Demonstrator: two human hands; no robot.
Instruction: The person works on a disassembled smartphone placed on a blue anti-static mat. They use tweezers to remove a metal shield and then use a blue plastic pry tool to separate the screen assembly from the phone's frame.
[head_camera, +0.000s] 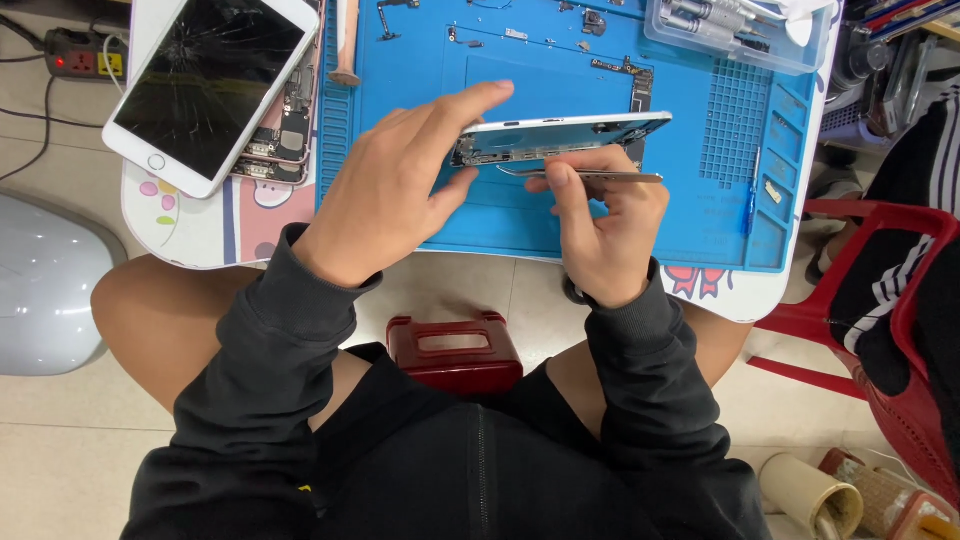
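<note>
You have two hands at work, the left hand (385, 200) and the right hand (605, 235). There are two phones: one phone housing (560, 135) tilted between your hands, and one cracked white phone (205, 85) opened at the bench's left. One pair of tweezers (590, 176), one blue repair mat (560, 60), one clear plastic tool tray (735, 30), one power strip (85, 57), one red stool (455, 350).

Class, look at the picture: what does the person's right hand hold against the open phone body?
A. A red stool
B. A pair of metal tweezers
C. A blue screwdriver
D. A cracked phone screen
B. The right hand pinches slim metal tweezers just under the phone body, which the left hand holds tilted above the blue mat.
</note>
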